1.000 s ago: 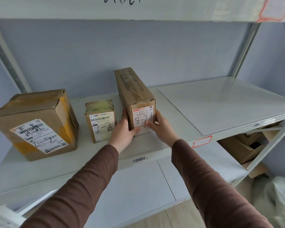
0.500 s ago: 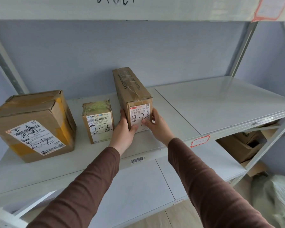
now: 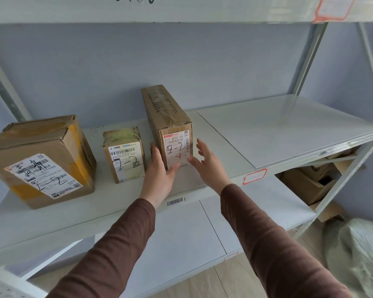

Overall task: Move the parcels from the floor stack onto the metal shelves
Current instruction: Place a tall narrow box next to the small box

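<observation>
A long narrow cardboard parcel [image 3: 168,117] marked "2-2" stands on the white metal shelf [image 3: 267,134], its labelled end facing me. My left hand [image 3: 159,171] rests against its lower left corner, thumb touching the label. My right hand [image 3: 209,164] hovers just right of the parcel with fingers spread, off the cardboard. A small square parcel [image 3: 124,155] stands immediately to the left, and a large parcel [image 3: 41,160] with yellow tape sits at the far left, both marked "2-2".
The right half of the shelf is bare. A lower shelf [image 3: 181,239] runs below, with brown boxes [image 3: 310,183] tucked under at the right. A pale sack [image 3: 357,254] lies on the wooden floor at the lower right. Another shelf board [image 3: 181,9] spans overhead.
The narrow parcel has been pushed a little deeper on the shelf. My right hand has come off it and opened; my left hand has loosened to a light touch.
</observation>
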`<state>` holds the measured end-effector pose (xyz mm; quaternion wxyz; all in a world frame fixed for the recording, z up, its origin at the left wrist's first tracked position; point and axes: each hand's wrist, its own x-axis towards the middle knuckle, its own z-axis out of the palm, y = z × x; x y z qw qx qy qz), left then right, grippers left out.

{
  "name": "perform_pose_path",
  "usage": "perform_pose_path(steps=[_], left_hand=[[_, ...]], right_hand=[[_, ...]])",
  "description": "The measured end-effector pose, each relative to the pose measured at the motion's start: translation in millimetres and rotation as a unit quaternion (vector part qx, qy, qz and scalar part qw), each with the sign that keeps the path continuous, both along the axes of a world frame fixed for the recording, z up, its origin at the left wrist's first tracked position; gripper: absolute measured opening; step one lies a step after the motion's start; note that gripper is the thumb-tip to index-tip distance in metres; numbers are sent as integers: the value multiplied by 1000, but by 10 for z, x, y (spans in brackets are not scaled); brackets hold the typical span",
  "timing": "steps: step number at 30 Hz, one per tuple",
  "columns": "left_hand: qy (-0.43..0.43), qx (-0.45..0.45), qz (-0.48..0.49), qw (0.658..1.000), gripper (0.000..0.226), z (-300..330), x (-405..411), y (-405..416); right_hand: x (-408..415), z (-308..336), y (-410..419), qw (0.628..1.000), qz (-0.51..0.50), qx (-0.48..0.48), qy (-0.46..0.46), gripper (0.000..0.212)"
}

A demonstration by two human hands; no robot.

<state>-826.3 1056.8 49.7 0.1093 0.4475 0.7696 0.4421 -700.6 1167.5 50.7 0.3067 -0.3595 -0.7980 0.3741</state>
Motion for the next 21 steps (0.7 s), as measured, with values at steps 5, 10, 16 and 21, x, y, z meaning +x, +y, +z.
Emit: perform_pose_path(steps=[5,10,16,21], left_hand=[[4,-5,-41,999,99,-84,169,-182],[80,-33,-126,988,97,-193,358,-397],[248,-93,-244,933,89,-308,752,-838],[324,-97,-357,871,85,-448,1396,-1333]], right_hand=[[279,6,-279,995,-53,72,-37,67],[652,-35,-759,976,-143,140,-83,61],[1203,-279,-1777,924,-270,178,-206,63],[1826,-475,-2737,863,-375,152,-301,65]])
